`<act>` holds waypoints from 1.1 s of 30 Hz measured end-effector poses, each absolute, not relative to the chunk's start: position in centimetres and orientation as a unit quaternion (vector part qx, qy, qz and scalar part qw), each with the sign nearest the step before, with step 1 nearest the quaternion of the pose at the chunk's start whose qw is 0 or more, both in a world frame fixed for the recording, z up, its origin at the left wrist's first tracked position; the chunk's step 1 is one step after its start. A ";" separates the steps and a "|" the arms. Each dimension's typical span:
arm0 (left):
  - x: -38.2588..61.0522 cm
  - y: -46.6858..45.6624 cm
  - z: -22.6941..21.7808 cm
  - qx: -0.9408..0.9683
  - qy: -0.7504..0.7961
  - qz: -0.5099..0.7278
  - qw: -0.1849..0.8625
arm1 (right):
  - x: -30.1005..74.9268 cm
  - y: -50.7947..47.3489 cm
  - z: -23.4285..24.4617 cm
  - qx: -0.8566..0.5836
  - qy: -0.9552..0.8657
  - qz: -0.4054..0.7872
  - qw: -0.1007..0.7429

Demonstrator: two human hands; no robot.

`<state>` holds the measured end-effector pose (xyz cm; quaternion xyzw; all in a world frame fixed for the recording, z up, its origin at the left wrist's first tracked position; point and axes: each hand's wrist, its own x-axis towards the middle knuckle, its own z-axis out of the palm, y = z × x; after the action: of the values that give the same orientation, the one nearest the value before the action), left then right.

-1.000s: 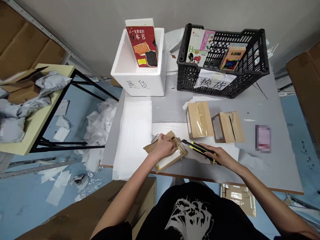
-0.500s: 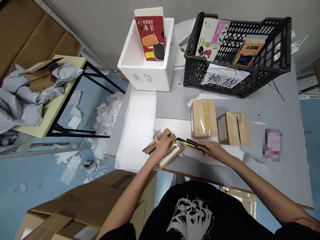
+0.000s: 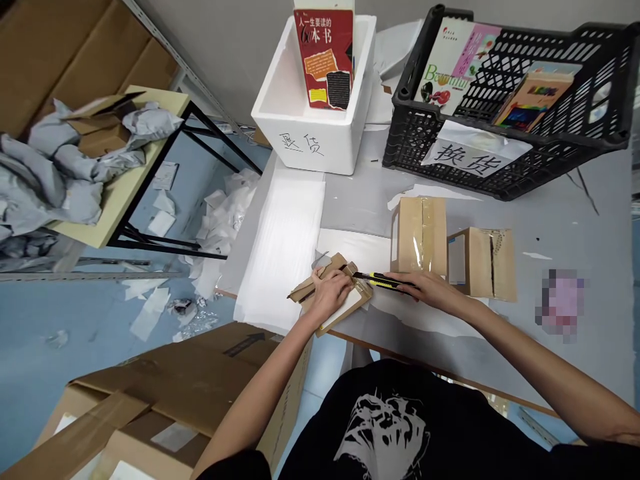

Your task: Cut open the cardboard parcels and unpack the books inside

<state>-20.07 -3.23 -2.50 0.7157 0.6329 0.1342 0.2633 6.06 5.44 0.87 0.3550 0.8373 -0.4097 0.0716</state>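
Your left hand (image 3: 327, 298) lay spread on the slanted cardboard mailer (image 3: 309, 290) — just left of the utility knife (image 3: 383, 281) your right hand (image 3: 433, 288) gripped.

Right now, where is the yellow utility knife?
In the head view, the yellow-and-black utility knife is in the right hand, its tip at the cardboard parcel under the left hand.

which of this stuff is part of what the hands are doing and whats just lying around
In use:
cardboard parcel under the left hand
yellow-and-black utility knife in the right hand

Just lying around:
taped cardboard box
smaller taped cardboard box
white foam sheet
white foam box
black plastic crate
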 end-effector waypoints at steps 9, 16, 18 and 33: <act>-20.2 -3.5 -4.3 0.687 0.659 0.145 0.269 | 6.4 -0.6 0.4 0.409 0.859 -0.289 0.107; -20.0 -3.5 -4.4 0.684 0.671 0.131 0.254 | 5.7 -3.1 1.3 0.441 0.849 -0.260 0.130; -20.0 -3.5 -4.4 0.682 0.670 0.141 0.255 | 5.5 -3.9 1.4 0.451 0.850 -0.240 0.133; -19.6 -3.5 -4.2 0.699 0.661 0.138 0.236 | 3.4 -5.8 1.7 0.504 0.844 -0.147 0.109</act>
<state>-19.65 -3.55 -4.19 0.6991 0.6608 0.1383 0.2355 3.38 -5.81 1.72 0.5042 0.8439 -0.1470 0.1092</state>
